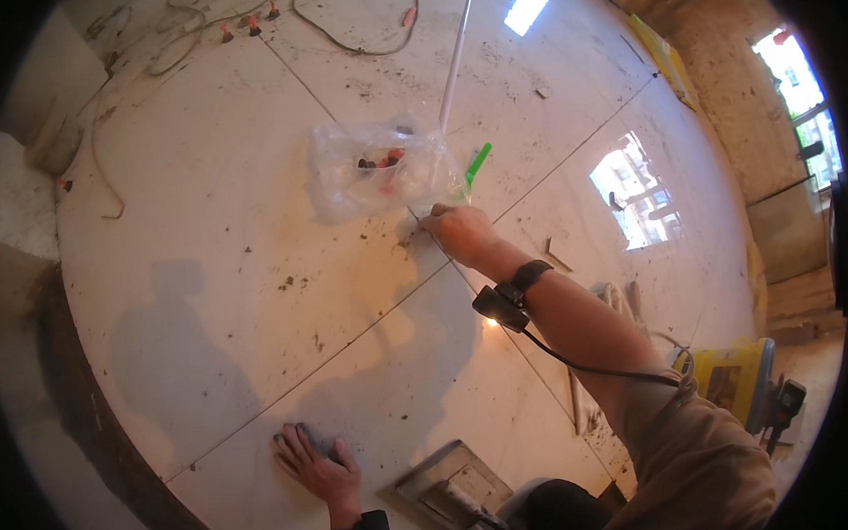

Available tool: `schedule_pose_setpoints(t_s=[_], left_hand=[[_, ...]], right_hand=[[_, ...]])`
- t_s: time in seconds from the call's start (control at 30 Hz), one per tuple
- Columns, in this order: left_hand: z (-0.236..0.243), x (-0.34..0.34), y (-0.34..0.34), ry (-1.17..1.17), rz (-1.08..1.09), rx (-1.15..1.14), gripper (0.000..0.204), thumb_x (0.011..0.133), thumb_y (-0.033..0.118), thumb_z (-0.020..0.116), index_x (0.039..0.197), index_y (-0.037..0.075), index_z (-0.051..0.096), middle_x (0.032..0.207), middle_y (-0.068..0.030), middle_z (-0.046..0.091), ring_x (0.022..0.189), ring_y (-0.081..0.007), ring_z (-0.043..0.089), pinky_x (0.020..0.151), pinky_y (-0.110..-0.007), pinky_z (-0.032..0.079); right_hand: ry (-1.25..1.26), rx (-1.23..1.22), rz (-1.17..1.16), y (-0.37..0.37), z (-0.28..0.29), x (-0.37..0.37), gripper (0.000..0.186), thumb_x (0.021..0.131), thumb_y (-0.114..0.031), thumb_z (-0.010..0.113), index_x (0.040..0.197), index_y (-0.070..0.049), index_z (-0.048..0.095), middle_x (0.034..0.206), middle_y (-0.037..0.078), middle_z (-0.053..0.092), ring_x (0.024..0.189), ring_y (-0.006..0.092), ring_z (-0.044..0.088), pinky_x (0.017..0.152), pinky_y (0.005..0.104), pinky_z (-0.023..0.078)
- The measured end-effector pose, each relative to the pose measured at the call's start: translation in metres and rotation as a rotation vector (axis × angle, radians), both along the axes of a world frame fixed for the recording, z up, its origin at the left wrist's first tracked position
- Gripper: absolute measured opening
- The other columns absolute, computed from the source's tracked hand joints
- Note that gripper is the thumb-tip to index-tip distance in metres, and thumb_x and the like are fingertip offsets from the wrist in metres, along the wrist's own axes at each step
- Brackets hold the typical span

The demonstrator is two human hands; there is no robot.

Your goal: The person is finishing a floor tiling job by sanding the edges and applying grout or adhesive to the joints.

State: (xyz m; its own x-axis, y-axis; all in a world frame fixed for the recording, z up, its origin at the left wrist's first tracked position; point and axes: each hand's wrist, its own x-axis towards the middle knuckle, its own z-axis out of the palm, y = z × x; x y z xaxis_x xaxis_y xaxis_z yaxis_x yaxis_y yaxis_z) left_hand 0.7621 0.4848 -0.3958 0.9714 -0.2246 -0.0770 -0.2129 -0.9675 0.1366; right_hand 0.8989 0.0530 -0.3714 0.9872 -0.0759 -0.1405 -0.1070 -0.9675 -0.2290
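Note:
My right hand (462, 234) reaches far out over the tiled floor, its fingers pinched together at the near edge of a clear plastic bag (333, 189). What sits between the fingertips is too small to make out. Small red and black pieces (383, 161) show inside the bag. Just beyond the hand, a bright green plastic strip (478, 163) sticks up at the bag's right side. My left hand (321, 467) is down on a tile at the lower left, fingers spread and thumb apart. A dark band with a small box (507, 302) is on my right wrist.
A square plate with a handle block (455, 483) lies right of my left hand. A thin white rod (454, 68) extends beyond the bag. Several red-and-black pieces (254, 28) and a cord (379, 52) lie farther off. A yellow case (741, 375) is at the right.

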Motion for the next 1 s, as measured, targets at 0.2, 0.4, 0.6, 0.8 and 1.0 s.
schedule_pose_setpoints(t_s=[0.2,0.4,0.6,0.8,1.0], left_hand=[[-0.002,0.001,-0.002,-0.004,-0.013,0.011,0.068,0.094,0.043,0.048,0.139,-0.008,0.043,0.151,-0.0236,0.038,0.14,-0.0454,0.032,0.115,-0.058,0.02],[-0.005,0.001,0.0,-0.002,-0.005,-0.024,0.07,0.094,0.047,0.045,0.135,-0.01,0.047,0.15,-0.0225,0.039,0.139,-0.0471,0.032,0.115,-0.058,0.019],[-0.005,-0.004,0.004,-0.022,0.001,-0.012,0.071,0.095,0.048,0.044,0.137,-0.009,0.045,0.151,-0.0221,0.039,0.14,-0.0469,0.032,0.115,-0.059,0.018],[-0.008,0.0,-0.002,-0.02,-0.009,0.009,0.073,0.097,0.051,0.041,0.138,-0.009,0.045,0.152,-0.0213,0.038,0.142,-0.0456,0.031,0.115,-0.058,0.019],[-0.007,-0.002,0.002,-0.039,-0.012,0.02,0.072,0.098,0.05,0.04,0.138,-0.009,0.044,0.152,-0.0214,0.038,0.142,-0.0458,0.03,0.115,-0.059,0.018]], right_hand=[[0.11,-0.079,0.104,-0.01,0.013,0.02,0.01,0.087,-0.008,0.056,0.09,-0.007,0.065,0.097,0.009,0.066,0.089,0.0328,0.066,0.073,0.0418,0.053],[0.106,-0.152,0.16,-0.009,0.031,0.019,0.007,0.087,-0.008,0.058,0.092,-0.005,0.062,0.095,0.013,0.064,0.087,0.035,0.065,0.071,0.0443,0.051],[-0.127,0.554,-0.449,0.0,0.017,-0.058,0.015,0.09,-0.015,0.061,0.093,-0.001,0.067,0.093,0.02,0.07,0.086,0.035,0.068,0.077,0.041,0.053],[-0.021,0.558,-0.642,0.001,-0.018,-0.069,0.019,0.086,-0.019,0.065,0.092,-0.002,0.07,0.089,0.019,0.07,0.086,0.0348,0.067,0.077,0.0389,0.052],[0.12,0.311,-0.414,-0.001,-0.015,-0.057,0.022,0.086,-0.025,0.064,0.094,-0.006,0.069,0.09,0.017,0.07,0.088,0.0392,0.064,0.077,0.045,0.051]])
